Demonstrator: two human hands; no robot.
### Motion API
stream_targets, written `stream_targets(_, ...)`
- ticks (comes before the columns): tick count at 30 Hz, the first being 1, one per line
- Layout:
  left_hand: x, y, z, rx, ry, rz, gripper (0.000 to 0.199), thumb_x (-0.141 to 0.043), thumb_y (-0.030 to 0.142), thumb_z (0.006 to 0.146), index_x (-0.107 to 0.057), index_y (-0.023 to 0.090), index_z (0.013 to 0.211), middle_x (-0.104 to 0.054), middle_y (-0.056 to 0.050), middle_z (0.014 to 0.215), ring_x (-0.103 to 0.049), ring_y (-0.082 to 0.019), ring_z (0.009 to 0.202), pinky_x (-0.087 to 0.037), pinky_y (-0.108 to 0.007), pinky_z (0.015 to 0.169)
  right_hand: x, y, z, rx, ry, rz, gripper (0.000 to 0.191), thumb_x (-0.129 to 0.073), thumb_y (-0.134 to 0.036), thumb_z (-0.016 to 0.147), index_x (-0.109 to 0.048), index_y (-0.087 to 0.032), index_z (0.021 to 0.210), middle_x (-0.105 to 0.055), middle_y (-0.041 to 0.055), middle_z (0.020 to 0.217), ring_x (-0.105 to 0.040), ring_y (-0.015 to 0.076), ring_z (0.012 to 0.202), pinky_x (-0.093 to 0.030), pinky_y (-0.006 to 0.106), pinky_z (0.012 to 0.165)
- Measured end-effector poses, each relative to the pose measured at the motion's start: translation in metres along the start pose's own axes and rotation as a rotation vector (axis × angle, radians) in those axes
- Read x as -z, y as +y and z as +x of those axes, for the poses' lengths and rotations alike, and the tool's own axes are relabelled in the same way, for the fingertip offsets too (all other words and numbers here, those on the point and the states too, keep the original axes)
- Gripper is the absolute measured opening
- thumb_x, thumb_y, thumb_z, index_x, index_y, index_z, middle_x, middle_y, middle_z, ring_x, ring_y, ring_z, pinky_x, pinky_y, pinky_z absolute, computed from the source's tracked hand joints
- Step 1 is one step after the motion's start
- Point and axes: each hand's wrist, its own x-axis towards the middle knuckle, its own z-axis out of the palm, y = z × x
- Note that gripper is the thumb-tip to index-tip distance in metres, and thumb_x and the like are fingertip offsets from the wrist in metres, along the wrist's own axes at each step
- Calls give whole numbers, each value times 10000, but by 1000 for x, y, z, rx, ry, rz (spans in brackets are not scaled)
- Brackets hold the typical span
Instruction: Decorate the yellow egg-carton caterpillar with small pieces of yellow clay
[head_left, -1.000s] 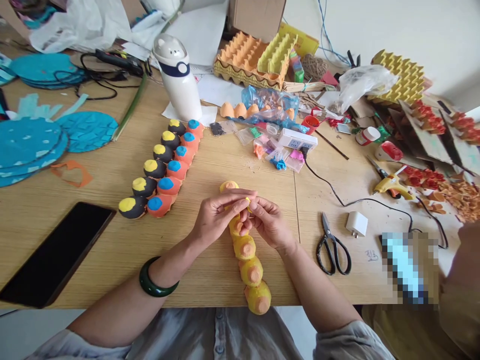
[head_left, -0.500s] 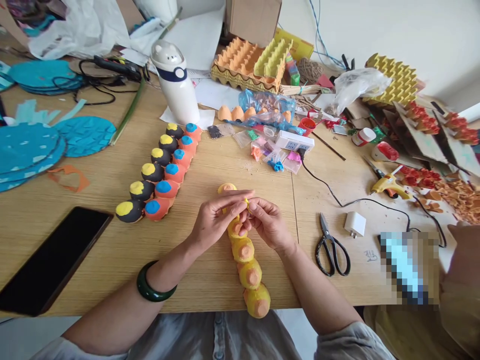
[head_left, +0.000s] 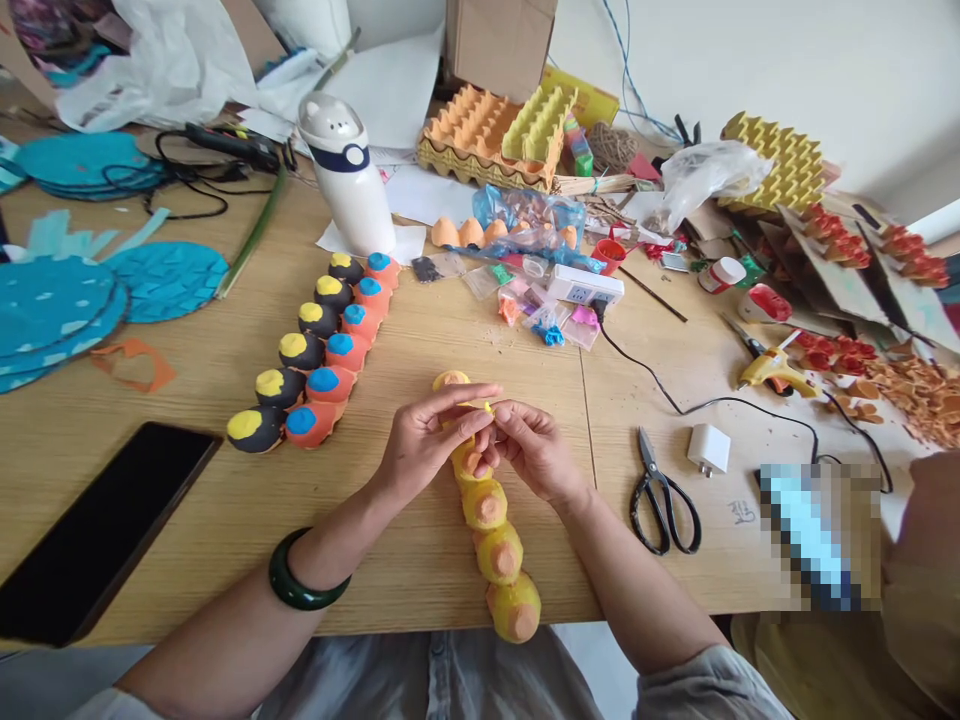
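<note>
Between the fingertips of my left hand (head_left: 431, 435) and my right hand (head_left: 534, 440) is a small yellow piece of clay (head_left: 487, 407). Both hands pinch at it, fingers closed. Beneath them, a strip of yellow egg-carton cups (head_left: 500, 553) with orange tops runs toward the table's front edge; its far part is partly covered by my hands. To the left lie two joined rows of cups, a black row with yellow tops (head_left: 301, 350) and an orange-red row with blue tops (head_left: 331, 384).
A black phone (head_left: 112, 530) lies at the left, black scissors (head_left: 660, 500) and a white charger (head_left: 709, 449) at the right. Behind are a white bottle (head_left: 352, 190), a power strip (head_left: 585, 285) and egg trays (head_left: 480, 135). Another person's arm (head_left: 926, 560) is at the right edge.
The yellow clay between my fingertips shows a little differently, with a small end sticking up. My hands stay nearly in place; the whole view has shifted slightly.
</note>
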Motion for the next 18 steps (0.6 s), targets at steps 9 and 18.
stream_targets(9,0,0,0,-92,13,31,99,-768,271,914,-843,239,972,-819,-46,1094,-734,-193,1055,-570,-309,985,0,0,1,-21,-27,-1,409,-760,-560,885,-723,-155,845,-725,18,765,-671,123,568,-620,263,560)
stream_targets(18,0,-1,2,-197,4,111,116,-773,266,903,-846,248,992,-819,-55,1109,-723,-213,1107,-540,-350,1056,0,-1,1,-21,-16,24,395,-796,-539,862,-706,-158,812,-712,4,730,-667,119,556,-618,258,553)
